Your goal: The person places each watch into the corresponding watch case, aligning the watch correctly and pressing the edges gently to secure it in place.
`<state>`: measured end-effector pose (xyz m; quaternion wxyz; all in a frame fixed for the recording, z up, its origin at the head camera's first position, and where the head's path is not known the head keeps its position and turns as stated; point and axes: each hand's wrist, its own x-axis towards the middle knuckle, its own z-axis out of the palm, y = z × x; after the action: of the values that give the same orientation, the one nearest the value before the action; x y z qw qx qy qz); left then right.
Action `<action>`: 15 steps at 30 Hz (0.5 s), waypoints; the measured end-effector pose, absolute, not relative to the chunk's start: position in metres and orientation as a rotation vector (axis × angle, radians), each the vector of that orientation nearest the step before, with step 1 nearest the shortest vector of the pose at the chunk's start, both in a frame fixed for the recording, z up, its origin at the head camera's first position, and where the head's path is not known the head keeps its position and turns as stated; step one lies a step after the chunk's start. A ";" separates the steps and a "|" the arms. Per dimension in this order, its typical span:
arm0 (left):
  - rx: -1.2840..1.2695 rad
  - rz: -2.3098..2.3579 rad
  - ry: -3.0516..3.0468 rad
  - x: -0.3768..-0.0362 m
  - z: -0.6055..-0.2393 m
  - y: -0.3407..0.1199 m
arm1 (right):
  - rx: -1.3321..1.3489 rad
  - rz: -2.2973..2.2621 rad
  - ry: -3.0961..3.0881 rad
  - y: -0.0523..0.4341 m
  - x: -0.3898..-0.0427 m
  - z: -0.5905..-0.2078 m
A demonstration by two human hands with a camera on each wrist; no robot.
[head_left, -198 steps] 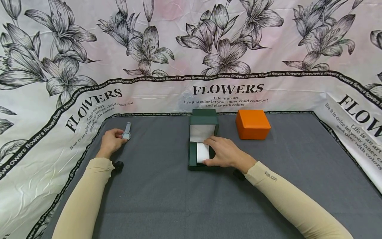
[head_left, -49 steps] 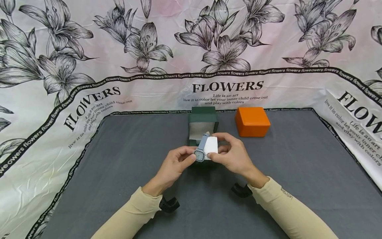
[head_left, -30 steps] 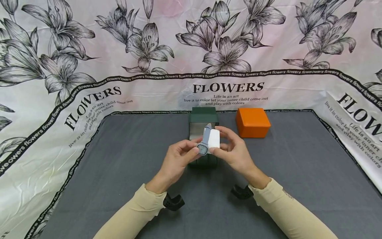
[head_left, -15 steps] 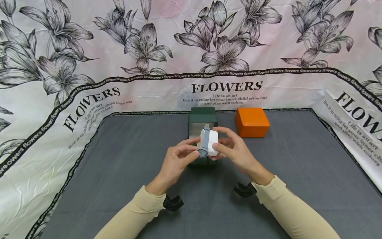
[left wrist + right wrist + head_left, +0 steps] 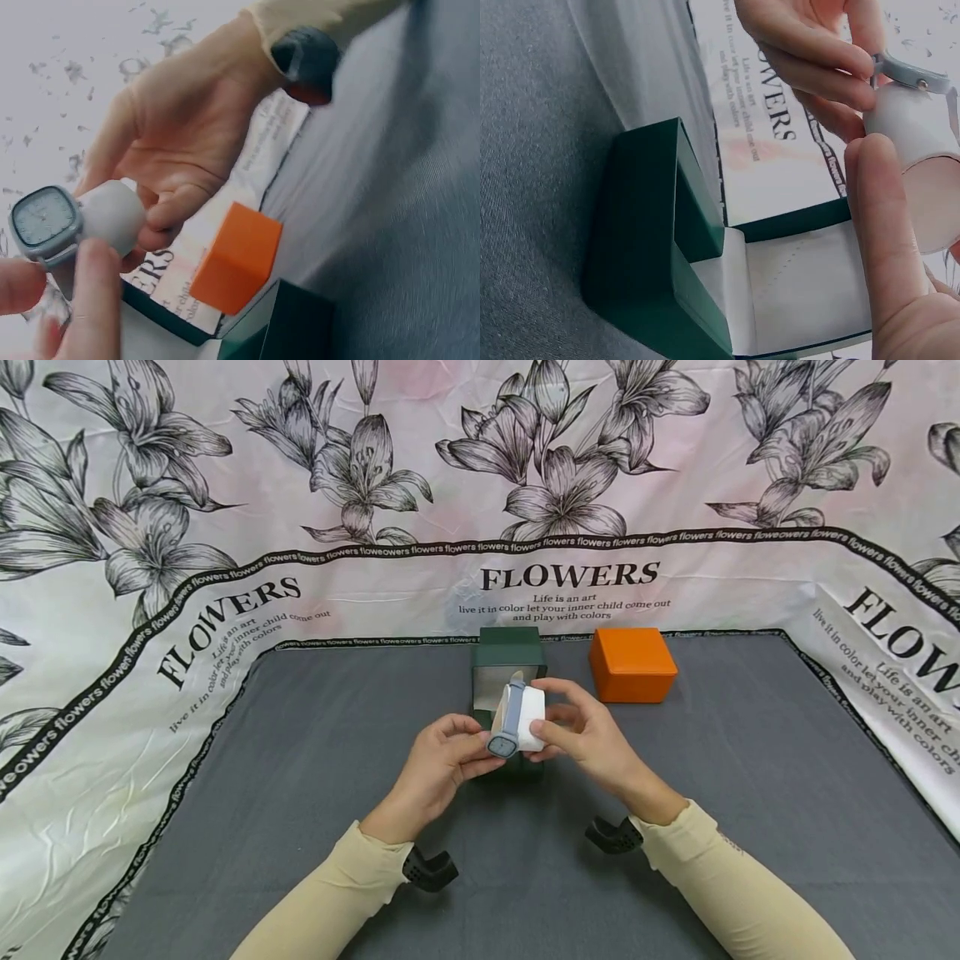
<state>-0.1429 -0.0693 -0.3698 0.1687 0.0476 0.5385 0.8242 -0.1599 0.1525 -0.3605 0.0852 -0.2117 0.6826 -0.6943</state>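
Over the green watch box (image 5: 510, 647), both hands meet at a wristwatch (image 5: 503, 744) with a grey-blue strap. Its strap runs round a white watch cushion (image 5: 533, 720). My left hand (image 5: 438, 764) pinches the watch by its case. My right hand (image 5: 592, 739) grips the cushion from the right, thumb on the near face. In the left wrist view the square watch face (image 5: 46, 217) sits against the cushion's side (image 5: 112, 214). The right wrist view shows the strap passing round the cushion (image 5: 911, 124) and the box (image 5: 641, 240) with its lid raised. The strap's far side is partly hidden.
An orange box (image 5: 633, 666), closed, stands right of the green box. Both stand near the back edge of the grey cloth (image 5: 337, 710). Behind rises a white flower-printed sheet (image 5: 420, 597). Black wrist cameras (image 5: 429, 868) hang below each wrist.
The left hand has brought the watch from the left to the cushion, lifted from the box by the right hand. The strap has gone from beside the cushion to round it; left fingers have shifted.
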 end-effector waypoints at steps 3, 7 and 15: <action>0.055 2.289 1.418 -0.145 -0.370 -0.072 | -0.653 -2.050 2.052 0.151 -0.159 -0.361; 0.038 2.248 1.398 -0.147 -0.371 -0.074 | -0.660 -2.040 2.065 0.149 -0.158 -0.362; 0.107 2.226 1.500 -0.146 -0.373 -0.072 | -0.628 -2.069 2.030 0.147 -0.156 -0.365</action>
<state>-0.1465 -0.0721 -0.3731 0.2253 0.0387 0.5441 0.8073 -0.1562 0.1470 -0.3652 0.0878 -0.2108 0.6820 -0.6948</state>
